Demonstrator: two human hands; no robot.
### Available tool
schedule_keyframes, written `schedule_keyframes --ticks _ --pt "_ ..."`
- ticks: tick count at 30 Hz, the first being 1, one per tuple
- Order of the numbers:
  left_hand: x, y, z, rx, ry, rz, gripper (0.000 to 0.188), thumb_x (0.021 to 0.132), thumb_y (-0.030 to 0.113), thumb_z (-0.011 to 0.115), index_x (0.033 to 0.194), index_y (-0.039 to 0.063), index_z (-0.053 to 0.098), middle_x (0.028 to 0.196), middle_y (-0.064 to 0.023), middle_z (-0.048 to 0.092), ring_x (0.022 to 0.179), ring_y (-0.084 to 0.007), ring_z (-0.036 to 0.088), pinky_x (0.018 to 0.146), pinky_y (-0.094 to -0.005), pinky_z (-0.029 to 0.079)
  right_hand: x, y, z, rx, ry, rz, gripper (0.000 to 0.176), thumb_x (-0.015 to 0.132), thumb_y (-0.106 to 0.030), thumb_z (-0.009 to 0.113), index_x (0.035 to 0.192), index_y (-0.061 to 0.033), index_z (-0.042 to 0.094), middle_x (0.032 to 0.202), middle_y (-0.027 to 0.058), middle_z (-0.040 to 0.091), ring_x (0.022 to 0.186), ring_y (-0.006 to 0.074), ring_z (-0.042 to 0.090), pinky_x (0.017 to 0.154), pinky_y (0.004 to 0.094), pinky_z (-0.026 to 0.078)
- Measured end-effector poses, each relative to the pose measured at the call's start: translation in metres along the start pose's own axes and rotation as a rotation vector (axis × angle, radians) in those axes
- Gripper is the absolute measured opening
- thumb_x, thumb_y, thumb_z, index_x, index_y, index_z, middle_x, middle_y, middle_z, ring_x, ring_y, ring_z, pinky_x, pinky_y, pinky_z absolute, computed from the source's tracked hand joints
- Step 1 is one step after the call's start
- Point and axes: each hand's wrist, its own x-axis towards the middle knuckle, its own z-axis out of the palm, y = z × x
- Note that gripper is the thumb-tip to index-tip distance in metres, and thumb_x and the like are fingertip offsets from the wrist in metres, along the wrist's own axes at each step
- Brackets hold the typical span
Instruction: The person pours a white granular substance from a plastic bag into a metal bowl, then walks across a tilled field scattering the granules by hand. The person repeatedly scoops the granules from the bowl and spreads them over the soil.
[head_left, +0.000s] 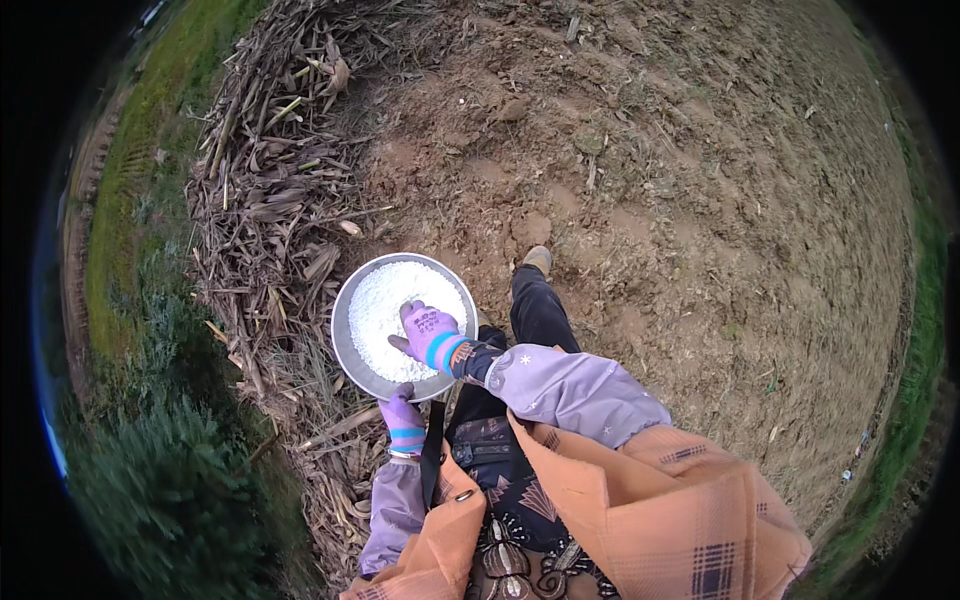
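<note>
A round metal basin (342, 330) holds white granular material (382, 300), heaped towards its far side. My left hand (402, 417), in a purple knitted glove with a blue-striped cuff, grips the basin's near rim, thumb over the edge. Over the basin is my right hand (430, 330), gloved alike, with its fingers down at the granules and the thumb apart from them. Its palm faces down, so whether it holds any granules is hidden. A dark strap (433, 454) hangs beside my left wrist.
Bare brown soil (675, 225) with clods and stubble spreads ahead and to the right. Dry corn stalks and leaves (277, 180) lie banked along the left. Beyond them grow green plants (172, 480). My shod foot (538, 259) is on the soil.
</note>
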Motion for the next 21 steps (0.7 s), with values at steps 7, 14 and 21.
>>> schedule_keyframes --ticks 7,14,21 --pt "0.001 -0.013 -0.003 0.527 -0.056 0.455 0.016 0.070 -0.001 0.053 0.085 -0.006 0.057 0.088 -0.0116 0.057 0.079 -0.0228 0.056 0.078 -0.0326 0.045 0.035 0.011 0.002 1.094 -0.465 0.126 0.025 0.085 -0.025 0.051 0.093 -0.0028 0.058 0.073 0.0076 0.062 0.057 0.0179 0.060 0.046 0.0318 0.047" --pt "-0.005 -0.027 0.002 -0.582 0.166 -0.080 0.033 0.073 -0.001 0.050 0.105 -0.006 0.051 0.097 -0.0137 0.057 0.089 -0.0244 0.057 0.078 -0.0371 0.050 0.056 0.028 -0.009 1.718 -0.918 0.448 0.024 0.092 -0.032 0.042 0.087 -0.0098 0.050 0.074 0.0042 0.055 0.042 0.0067 0.041 0.031 0.0170 0.027" --pt "-0.047 -0.064 -0.050 -0.732 0.471 -0.086 0.033 0.069 -0.004 0.048 0.103 -0.005 0.051 0.094 -0.0121 0.055 0.085 -0.0245 0.057 0.077 -0.0391 0.052 0.073 0.058 0.014 1.605 -0.890 0.651 0.024 0.091 -0.030 0.040 0.093 -0.0097 0.053 0.069 0.0000 0.051 0.040 0.0047 0.033 0.033 0.0192 0.023"
